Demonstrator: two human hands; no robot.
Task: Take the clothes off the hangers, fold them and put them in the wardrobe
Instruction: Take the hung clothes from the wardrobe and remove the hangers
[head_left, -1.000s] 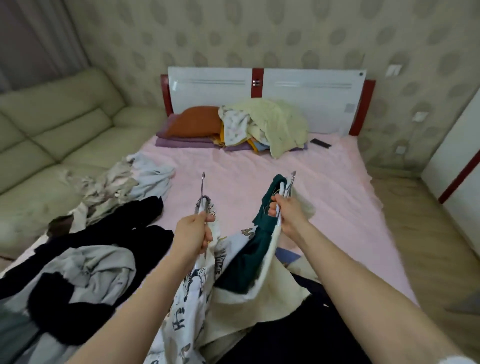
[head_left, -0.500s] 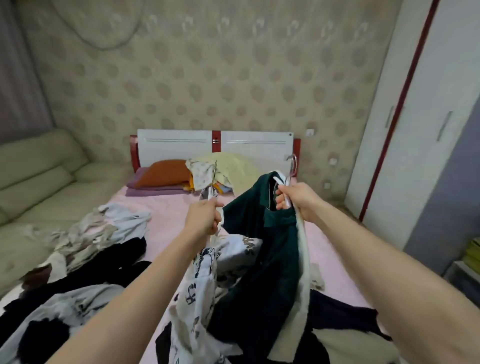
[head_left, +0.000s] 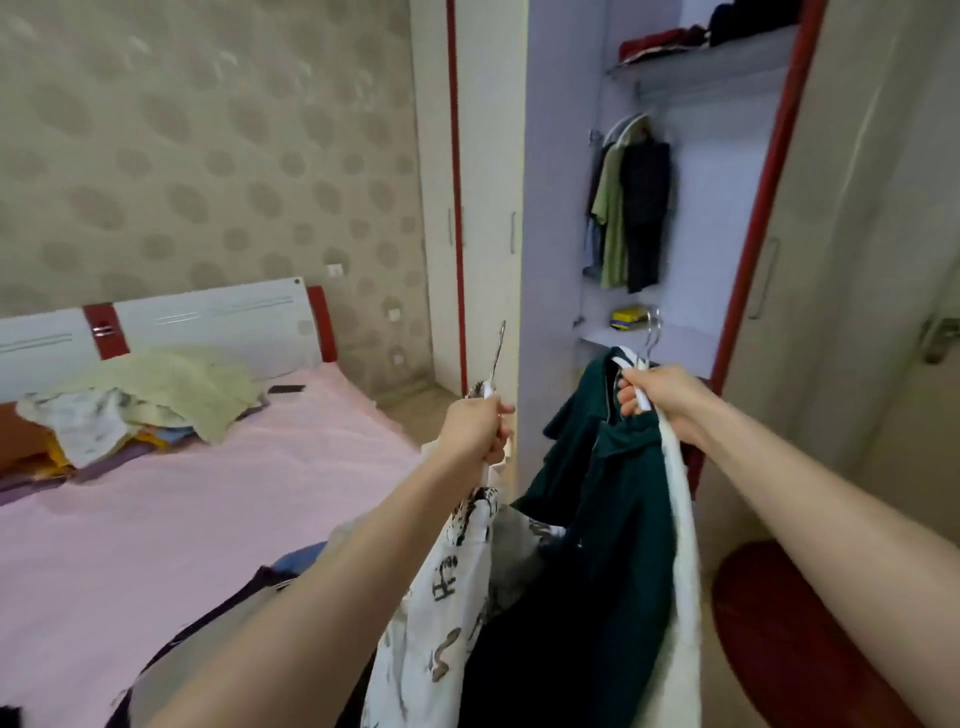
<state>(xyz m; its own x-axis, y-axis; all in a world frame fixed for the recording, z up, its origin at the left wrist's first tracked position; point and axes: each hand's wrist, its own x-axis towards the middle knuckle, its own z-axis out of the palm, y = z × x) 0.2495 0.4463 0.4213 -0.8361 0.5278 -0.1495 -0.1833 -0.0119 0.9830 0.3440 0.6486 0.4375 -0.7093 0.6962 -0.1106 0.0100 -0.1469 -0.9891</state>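
My left hand (head_left: 475, 428) grips a hanger (head_left: 493, 364), hook up, with a printed shirt (head_left: 441, 597) hanging straight down. My right hand (head_left: 660, 397) grips another hanger (head_left: 649, 338), hook toward the open wardrobe (head_left: 691, 218); a green shirt (head_left: 602, 519) and white garment (head_left: 680, 571) hang below.

Soft, even indoor light, moderately bright, with no glare and only faint shadows. Motion blur smears the hanging clothes (head_left: 626, 208) in the wardrobe (head_left: 561, 156) and the wallpaper (head_left: 182, 130). Wide-angle distortion bends the wardrobe's edges and stretches the forearms.
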